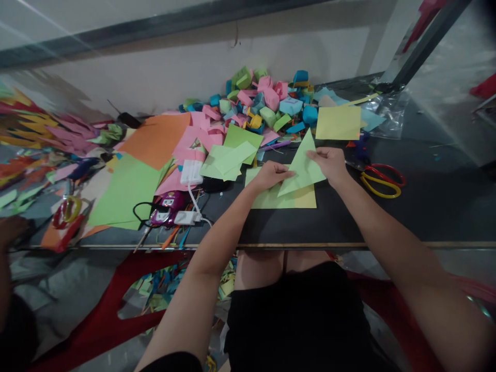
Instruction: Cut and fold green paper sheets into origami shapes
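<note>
One pale green paper triangle (301, 164) is above the desk (437, 212), near its front edge; the left hand (272, 174) pinches its left side, the right hand (328, 161) its right, fingertips closed. It partly hides flat sheets (277, 200), their number unclear. Two scissors show, one pair's blades obscured. Another person's hand (13, 231) is cut off leftward. Folded pieces (267, 98) crowd the desk's back edge.

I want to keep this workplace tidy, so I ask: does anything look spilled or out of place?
Yes. Many colourful paper scraps lie below the edge of the table, which looks like spilled or dropped cuttings. Also, the purple power strip sits among loose paper, a rather odd place for it.
</note>
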A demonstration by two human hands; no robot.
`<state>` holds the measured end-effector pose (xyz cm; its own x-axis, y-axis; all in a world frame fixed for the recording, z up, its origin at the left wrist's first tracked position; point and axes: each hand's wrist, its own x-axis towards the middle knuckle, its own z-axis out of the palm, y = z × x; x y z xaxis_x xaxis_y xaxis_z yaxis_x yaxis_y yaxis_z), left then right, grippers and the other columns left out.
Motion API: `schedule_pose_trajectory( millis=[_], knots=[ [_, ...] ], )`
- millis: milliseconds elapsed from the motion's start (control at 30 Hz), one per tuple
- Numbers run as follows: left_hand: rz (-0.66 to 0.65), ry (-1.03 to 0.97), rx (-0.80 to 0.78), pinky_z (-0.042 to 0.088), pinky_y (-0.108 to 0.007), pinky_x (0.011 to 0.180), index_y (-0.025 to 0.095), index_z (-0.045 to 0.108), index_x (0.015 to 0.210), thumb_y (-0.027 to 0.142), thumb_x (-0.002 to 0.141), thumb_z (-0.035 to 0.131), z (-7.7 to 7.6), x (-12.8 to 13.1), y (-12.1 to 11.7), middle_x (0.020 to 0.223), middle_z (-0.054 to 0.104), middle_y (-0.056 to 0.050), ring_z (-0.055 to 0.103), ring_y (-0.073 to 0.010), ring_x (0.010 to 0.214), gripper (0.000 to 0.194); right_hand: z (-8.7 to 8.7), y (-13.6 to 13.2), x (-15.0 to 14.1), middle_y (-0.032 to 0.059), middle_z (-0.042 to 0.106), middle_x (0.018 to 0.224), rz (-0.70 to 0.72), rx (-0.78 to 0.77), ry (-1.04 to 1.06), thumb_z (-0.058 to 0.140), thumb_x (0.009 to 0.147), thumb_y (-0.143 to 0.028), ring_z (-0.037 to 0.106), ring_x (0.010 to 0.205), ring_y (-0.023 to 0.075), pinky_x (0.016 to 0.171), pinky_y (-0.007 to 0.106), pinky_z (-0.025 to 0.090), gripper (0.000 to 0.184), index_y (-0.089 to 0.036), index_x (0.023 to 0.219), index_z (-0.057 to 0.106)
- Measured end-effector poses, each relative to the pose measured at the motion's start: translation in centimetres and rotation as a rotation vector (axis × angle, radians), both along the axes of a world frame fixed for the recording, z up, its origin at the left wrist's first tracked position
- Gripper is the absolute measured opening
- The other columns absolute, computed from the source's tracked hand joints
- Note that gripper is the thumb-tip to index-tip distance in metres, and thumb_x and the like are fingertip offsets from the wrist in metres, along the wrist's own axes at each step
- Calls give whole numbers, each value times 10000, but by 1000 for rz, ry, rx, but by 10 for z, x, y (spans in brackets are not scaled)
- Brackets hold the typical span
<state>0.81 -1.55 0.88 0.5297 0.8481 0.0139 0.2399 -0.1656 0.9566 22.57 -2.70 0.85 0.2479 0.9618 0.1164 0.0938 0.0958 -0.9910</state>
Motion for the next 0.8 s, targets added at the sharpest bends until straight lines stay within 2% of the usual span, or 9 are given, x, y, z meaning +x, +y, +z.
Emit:
schedule_pose_trajectory(
  millis=[100,267,433,567,800],
  knots=[
    [17,-25,-68,383,-209,436,197,729,617,461,756,844,0,0,1,476,568,27,465,-63,406,320,0,5,8,19,738,682,-49,54,10,932,568,-600,662,610,202,577,365,556,426,-225,690,768],
    [-12,-26,-157,469,-192,480,169,746,654,354,764,854,3,0,1,524,624,20,528,-52,439,240,1,12,22,32,743,735,-74,92,-17,916,650,-566,722,743,237,664,400,611,386,-225,723,752],
    [-19,-20,-274,564,-215,564,131,783,785,268,789,835,4,-4,3,669,742,-40,661,-90,538,146,-4,18,34,26,718,725,-168,117,-51,899,701,-536,715,743,233,670,402,607,353,-223,733,739],
    [-32,-35,-274,581,-228,582,108,782,827,271,801,826,-1,-6,7,695,763,-76,671,-102,553,171,-9,23,39,21,699,728,-214,154,-49,884,729,-496,709,751,229,697,411,607,315,-218,758,739],
    [21,-137,-191,568,-235,596,126,722,810,250,821,803,-6,-5,9,683,742,-44,673,-99,569,149,-12,26,40,17,690,753,-226,150,-18,859,757,-505,717,814,242,722,414,623,322,-224,756,701]
  ],
)
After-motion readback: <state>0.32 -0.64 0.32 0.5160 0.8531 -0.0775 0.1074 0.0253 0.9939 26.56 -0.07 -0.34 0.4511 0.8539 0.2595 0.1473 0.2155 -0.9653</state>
